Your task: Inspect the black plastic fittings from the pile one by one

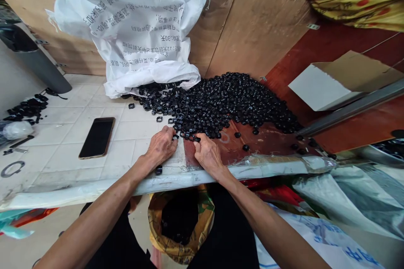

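A large heap of small black plastic rings (pixel 240 96) spreads over the worktop. At its near edge my left hand (pixel 162 145) is closed, fingers curled, with a black ring (pixel 175 137) at its fingertips. Just to the right, my right hand (pixel 208 151) pinches at a black ring (pixel 197 139) with thumb and forefinger. A few rings lie between the two hands. One loose black ring (pixel 158 170) sits below my left hand near the table edge. Under the edge, between my legs, an open yellow sack (pixel 154 227) holds dark contents I cannot make out singly.
A white woven sack (pixel 142 29) lies open behind the heap, against a wooden board. On the left are a phone (pixel 97 138), a grey cylinder (pixel 44 65) and a flat ring (pixel 12 169). An open carton (pixel 325 86) stands right, beside a metal bar (pixel 353 107).
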Tool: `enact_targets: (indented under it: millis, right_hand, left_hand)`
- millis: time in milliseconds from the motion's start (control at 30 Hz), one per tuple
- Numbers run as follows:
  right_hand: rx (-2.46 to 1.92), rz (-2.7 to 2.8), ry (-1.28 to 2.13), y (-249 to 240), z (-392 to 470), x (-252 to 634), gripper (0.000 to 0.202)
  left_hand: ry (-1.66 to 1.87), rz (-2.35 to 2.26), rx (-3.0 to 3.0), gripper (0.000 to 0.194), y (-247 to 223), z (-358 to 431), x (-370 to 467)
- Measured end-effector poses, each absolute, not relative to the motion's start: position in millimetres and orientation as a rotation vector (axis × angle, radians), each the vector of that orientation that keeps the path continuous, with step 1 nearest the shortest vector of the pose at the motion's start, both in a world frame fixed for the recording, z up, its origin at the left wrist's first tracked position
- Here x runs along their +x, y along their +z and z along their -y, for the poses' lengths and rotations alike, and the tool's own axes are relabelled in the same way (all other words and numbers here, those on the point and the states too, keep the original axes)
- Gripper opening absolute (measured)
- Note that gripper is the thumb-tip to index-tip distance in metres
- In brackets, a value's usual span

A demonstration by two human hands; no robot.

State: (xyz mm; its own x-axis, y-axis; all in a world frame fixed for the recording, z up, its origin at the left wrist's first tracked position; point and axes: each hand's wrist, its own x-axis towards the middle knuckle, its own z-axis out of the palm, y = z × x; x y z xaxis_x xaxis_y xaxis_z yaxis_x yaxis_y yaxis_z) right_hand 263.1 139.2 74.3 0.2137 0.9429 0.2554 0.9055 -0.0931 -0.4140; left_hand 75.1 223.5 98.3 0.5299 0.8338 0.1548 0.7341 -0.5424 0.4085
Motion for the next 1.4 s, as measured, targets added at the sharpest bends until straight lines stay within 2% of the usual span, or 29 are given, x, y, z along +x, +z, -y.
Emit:
enact_targets:
  millis: [200,300,433,567,700,833,900,1167,1400]
  right_hand:
    - [-1.987,1.675,0.083,65.5,-138.0,264.8,0.023]
    - [-1.821,1.637,0.064,66.5,-137.8,266.0,0.016]
    - [-1.449,1.607,0.256,71.3,-135.3,269.5,0.015]
    - [-1.278,1.635,0.432,76.6,-134.3,272.1,0.022]
    - [-1.313,1.508,0.575,76.2,-136.3,271.0,0.029]
    - [-1.292,1.489,0.566,75.8,-137.0,269.5,0.016]
    - [-1.236,1.558,0.513,78.5,-136.4,269.4,0.013]
    - [-1.258,1.583,0.526,84.7,-131.5,270.0,0.025]
    - [-1.292,1.475,0.555,77.3,-131.7,270.7,0.012]
  left_hand:
    - [0.782,-1.219,2.363,0.022,86.0,-215.0,70.3]
    - [0.874,-1.145,2.235,0.022,86.9,-212.3,75.2]
    - [0.922,-1.016,2.11,0.022,89.3,-211.5,78.4]
    - [0.873,-0.912,2.09,0.027,88.9,-211.4,77.4]
    - [0.774,-0.883,2.053,0.031,90.6,-209.7,76.9]
    - [0.673,-0.906,1.987,0.031,95.5,-206.8,77.6]
    - [0.688,-0.887,1.93,0.028,96.4,-205.6,78.0]
    - [0.763,-0.813,1.793,0.026,93.7,-204.5,78.6]
    - [0.855,-0.658,1.898,0.017,97.1,-205.9,78.7]
